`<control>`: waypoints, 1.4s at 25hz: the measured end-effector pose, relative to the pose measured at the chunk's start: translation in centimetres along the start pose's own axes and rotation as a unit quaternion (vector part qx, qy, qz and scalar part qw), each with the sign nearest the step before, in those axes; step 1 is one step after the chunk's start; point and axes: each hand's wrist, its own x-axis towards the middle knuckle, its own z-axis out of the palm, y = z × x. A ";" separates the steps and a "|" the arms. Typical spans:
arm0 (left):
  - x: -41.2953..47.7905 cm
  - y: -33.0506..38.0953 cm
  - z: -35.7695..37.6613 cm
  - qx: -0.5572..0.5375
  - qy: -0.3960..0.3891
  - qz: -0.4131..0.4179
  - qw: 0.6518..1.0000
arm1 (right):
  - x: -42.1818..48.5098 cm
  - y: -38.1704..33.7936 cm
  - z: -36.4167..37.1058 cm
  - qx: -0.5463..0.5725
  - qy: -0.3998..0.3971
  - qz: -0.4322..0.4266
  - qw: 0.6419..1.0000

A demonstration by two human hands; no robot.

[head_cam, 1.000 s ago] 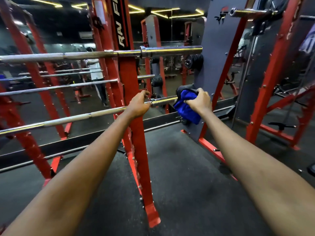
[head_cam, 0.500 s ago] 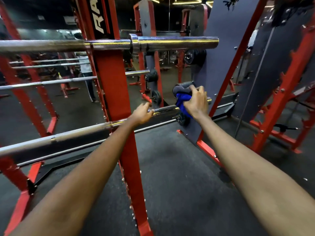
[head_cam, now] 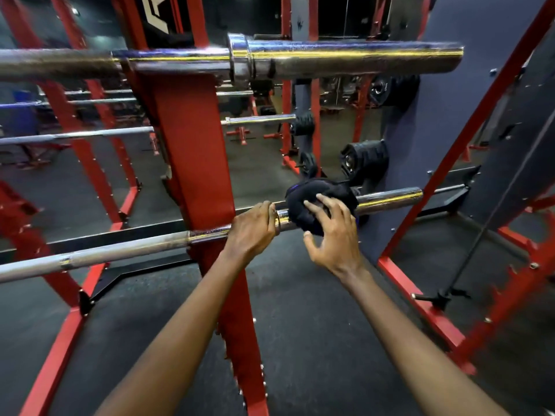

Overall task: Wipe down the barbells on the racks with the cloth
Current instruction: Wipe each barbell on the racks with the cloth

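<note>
- Right hand (head_cam: 333, 235), at centre frame, has its fingers spread and nearly straight. The fingertips rest on the cloth (head_cam: 321, 202) and the thumb hangs apart below, so nothing is clenched.
- Left hand (head_cam: 252, 226), just left of it, curls round the lower barbell (head_cam: 120, 253) beside the collar and steadies it.
- The dark blue cloth sits bunched over that bar's chrome sleeve, which runs on toward the right edge.
- Behind the left hand, the red rack upright (head_cam: 192, 145) carries the bar.
- The upper barbell (head_cam: 345, 60) crosses the top of the frame, and black weight plates (head_cam: 363, 160) hang beyond at centre right.
- The step in hand looks like wiping the lower sleeve. The next move calls for the right hand to close round cloth and sleeve, then slide toward the free end.
- Half a second earlier the right hand was clasped over the cloth; now it has opened, and the view sits closer.
</note>
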 end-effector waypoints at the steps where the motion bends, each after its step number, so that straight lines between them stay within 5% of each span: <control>1: 0.0 0.2 0.0 0.001 0.013 -0.013 1.000 | -0.3 0.4 0.0 0.005 0.017 -0.005 1.000; 7: -0.2 0.0 0.7 0.009 0.054 -0.025 0.998 | 2.5 2.1 -0.1 -0.042 0.039 0.050 0.997; 11: 0.2 -0.6 0.6 0.004 0.046 -0.014 0.999 | 3.7 2.8 0.5 0.025 -0.004 0.133 0.991; 17: 0.3 -0.5 0.8 0.010 0.043 -0.017 0.999 | 1.0 -0.7 2.0 -0.030 0.039 0.063 0.997; 22: 0.5 -0.7 0.7 0.001 0.035 -0.014 0.999 | 4.1 3.1 1.1 -0.011 0.076 0.181 0.980; 29: 0.8 -0.4 0.7 0.000 0.040 -0.023 0.999 | 0.5 -2.6 4.3 0.000 0.079 0.045 0.996; 35: 0.7 -0.5 0.6 -0.019 0.030 -0.027 0.999 | 3.5 4.4 2.2 0.010 0.149 0.231 0.962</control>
